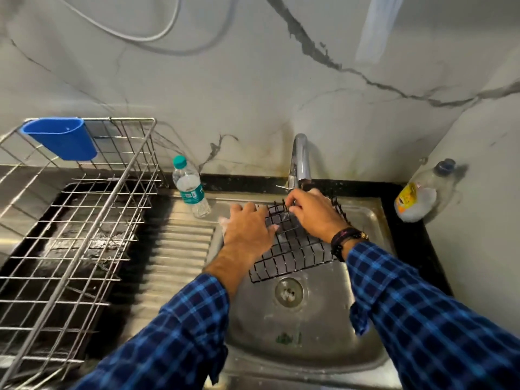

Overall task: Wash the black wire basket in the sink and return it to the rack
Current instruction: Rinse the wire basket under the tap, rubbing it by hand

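Hands meet on the black wire basket [295,249], which sits inside the sink [365,319], tilted so its far end rises under the faucet [299,161] and its near edge hangs just above the drain [289,292]. The right hand [312,215] is at the far end with fingers curled, pinching the upright wires there. The left hand [247,229] lies across the basket's left side with its thumb on the mesh; whether its fingertips hook over the edge I cannot tell. Some pale foam shows beside that hand.

What the coming move turns on, as I judge it, is that the rack [84,220] stands on the table well to the left, past the ribbed drainboard [180,249], so the basket has to travel sideways and leftward. The left hand is the nearer one to it and would lead. A water bottle [191,187] stands near the sink's far-left corner, close to that path.
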`<control>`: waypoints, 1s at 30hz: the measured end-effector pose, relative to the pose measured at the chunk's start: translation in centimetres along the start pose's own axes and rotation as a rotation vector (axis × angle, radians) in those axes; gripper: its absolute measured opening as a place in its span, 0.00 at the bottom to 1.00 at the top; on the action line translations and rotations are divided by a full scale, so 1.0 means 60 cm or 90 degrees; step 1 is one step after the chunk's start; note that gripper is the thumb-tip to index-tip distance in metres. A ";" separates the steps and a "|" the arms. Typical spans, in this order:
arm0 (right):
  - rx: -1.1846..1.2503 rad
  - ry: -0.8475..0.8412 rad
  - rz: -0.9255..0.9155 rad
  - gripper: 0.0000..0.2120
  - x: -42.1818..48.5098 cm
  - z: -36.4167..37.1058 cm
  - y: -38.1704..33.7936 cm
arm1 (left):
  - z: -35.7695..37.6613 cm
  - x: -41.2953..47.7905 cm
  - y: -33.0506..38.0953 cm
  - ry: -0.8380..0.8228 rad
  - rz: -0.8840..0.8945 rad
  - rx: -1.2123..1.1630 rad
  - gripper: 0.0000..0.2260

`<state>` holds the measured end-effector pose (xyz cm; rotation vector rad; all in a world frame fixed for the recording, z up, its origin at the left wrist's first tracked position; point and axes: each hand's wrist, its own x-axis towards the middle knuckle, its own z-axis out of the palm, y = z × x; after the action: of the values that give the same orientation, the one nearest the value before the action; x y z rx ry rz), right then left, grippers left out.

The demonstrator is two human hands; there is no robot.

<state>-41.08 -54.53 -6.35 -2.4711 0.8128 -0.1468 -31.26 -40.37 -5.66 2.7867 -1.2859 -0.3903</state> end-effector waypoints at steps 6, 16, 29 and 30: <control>0.015 0.081 -0.051 0.04 0.007 0.004 -0.020 | -0.019 -0.014 0.004 0.035 -0.048 0.025 0.13; -0.214 0.206 -0.083 0.20 -0.012 0.009 0.004 | -0.045 -0.013 0.024 0.152 -0.050 -0.105 0.15; -0.113 0.199 0.156 0.31 -0.057 0.110 -0.056 | -0.027 0.012 0.028 0.211 0.103 0.028 0.16; -0.157 0.187 0.081 0.30 -0.061 0.116 -0.050 | -0.024 0.017 0.018 0.227 0.090 -0.016 0.14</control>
<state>-40.68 -47.26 -10.54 -2.6546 1.1708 -0.3917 -31.03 -41.94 -4.32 2.5667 -1.3621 0.0945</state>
